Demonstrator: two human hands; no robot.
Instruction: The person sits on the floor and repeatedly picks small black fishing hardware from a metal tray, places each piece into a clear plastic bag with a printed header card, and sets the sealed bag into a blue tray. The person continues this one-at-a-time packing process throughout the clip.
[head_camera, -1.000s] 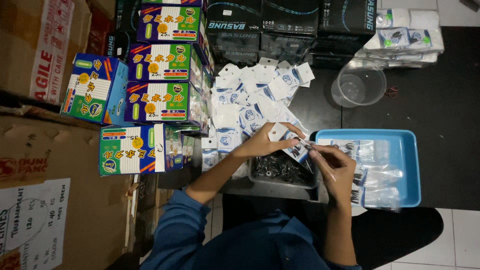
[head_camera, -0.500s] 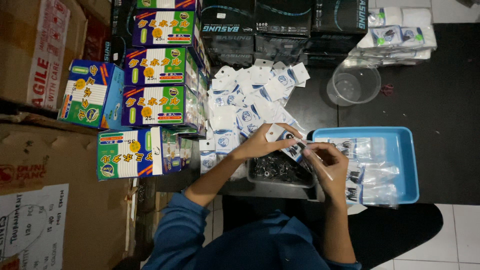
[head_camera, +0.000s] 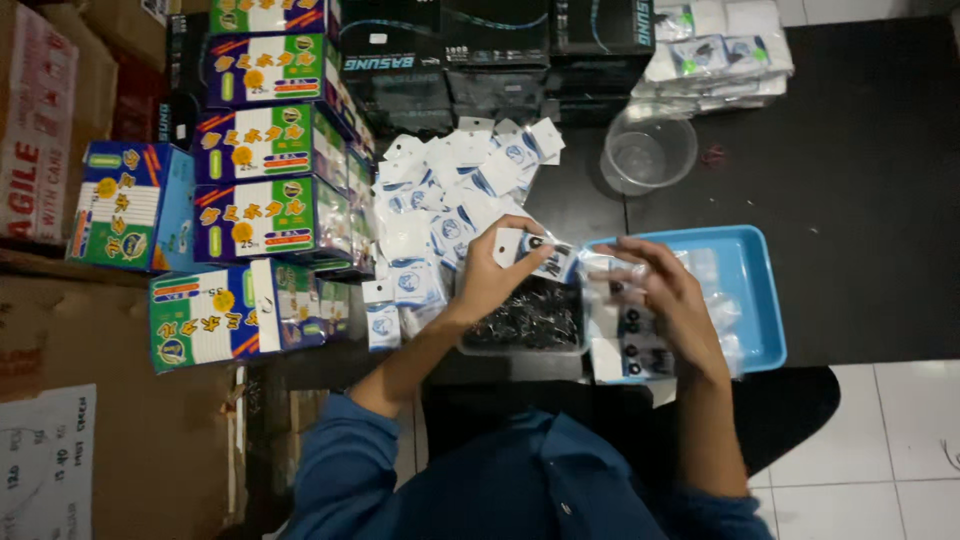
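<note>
My left hand (head_camera: 497, 272) holds a small clear packet with a white header card (head_camera: 537, 254) above a clear container of small black parts (head_camera: 528, 322). My right hand (head_camera: 668, 295) hovers over a stack of small clear packets (head_camera: 630, 340) at the left side of a blue tray (head_camera: 760, 300), fingers curled on the packets' edge beside the held one. Both blue-sleeved forearms reach up from the bottom of the view.
A pile of white-carded packets (head_camera: 450, 190) lies behind the container. Colourful printed boxes (head_camera: 265, 150) are stacked at left, black boxes (head_camera: 500, 50) at the back, brown cartons (head_camera: 50, 120) at far left. A clear plastic cup (head_camera: 648, 150) and bundled packets (head_camera: 720, 50) sit back right.
The right hand has dropped from the held packet toward the stacked packets on the tray. The left hand keeps its packet, barely moved.
</note>
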